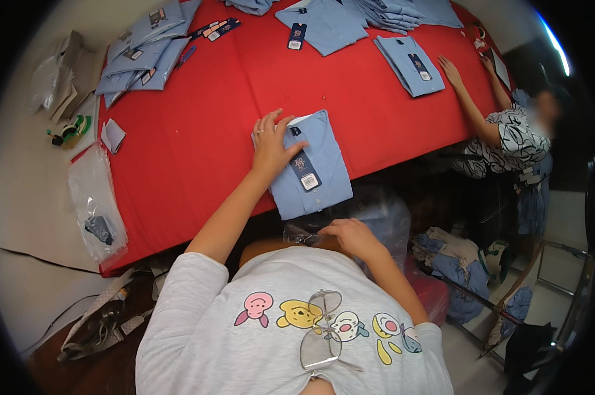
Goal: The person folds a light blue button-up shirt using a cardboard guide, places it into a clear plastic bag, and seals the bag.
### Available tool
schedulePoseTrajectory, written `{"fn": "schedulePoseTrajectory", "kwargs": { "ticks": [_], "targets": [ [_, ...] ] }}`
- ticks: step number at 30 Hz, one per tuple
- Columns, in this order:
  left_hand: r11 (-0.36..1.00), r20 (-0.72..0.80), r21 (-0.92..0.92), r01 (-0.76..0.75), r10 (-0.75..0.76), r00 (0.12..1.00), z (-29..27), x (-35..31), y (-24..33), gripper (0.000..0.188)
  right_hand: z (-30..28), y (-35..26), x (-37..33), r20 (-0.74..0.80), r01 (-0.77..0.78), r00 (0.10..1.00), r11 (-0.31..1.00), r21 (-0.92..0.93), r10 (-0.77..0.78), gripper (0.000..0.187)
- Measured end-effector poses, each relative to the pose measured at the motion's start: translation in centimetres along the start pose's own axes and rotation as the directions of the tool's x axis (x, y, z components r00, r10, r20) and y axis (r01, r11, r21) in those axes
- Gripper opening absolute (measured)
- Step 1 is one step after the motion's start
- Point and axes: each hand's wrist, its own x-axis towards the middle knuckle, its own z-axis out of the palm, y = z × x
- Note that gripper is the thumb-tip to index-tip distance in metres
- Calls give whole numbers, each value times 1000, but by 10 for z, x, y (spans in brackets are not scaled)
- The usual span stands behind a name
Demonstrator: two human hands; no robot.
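A folded light-blue shirt [333, 174] lies at the near edge of the red-covered table, its collar away from me. A navy hang tag [304, 170] is on its front. My left hand [274, 141] rests on the shirt's upper left part beside the tag, its fingers spread and holding nothing. Below the table edge, close to my lap, my right hand [353, 236] has its fingers bent together at a clear plastic bag [298, 234]. The fingertips seem to pinch the film, and part of the bag is lost in shadow.
Bagged blue shirts [154, 49] are piled at the far left, with clear bags [90, 191] at the left edge. Another folded shirt [409, 66] lies far right, by a co-worker's hand [450, 71]. A metal rack [485, 303] with garments stands at lower right.
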Motion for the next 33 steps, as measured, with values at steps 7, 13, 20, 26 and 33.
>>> {"fn": "schedulePoseTrajectory", "kwargs": {
  "ticks": [7, 13, 20, 26, 33],
  "targets": [
    [846, 728, -375, 380, 14, 686, -31, -116, 127, 68, -43, 34, 24, -51, 76, 996, 996, 56, -73, 20],
    [858, 789, -83, 507, -254, 559, -20, -152, 120, 20, -56, 76, 17, 127, 103, 986, 994, 42, -108, 9],
    [850, 579, -234, 472, -268, 770, 27, -192, 109, 25, -73, 125, 41, 1, 280, 958, 937, -208, -286, 9],
    [762, 393, -248, 598, -485, 781, 21, -189, 118, 26, -127, 92, 65, -37, 145, 989, 989, -4, -145, 11],
    [855, -47, -69, 514, -518, 854, -6, -221, 111, 17, -99, 74, 95, -76, 227, 971, 974, 9, -226, 9]
  ]
}}
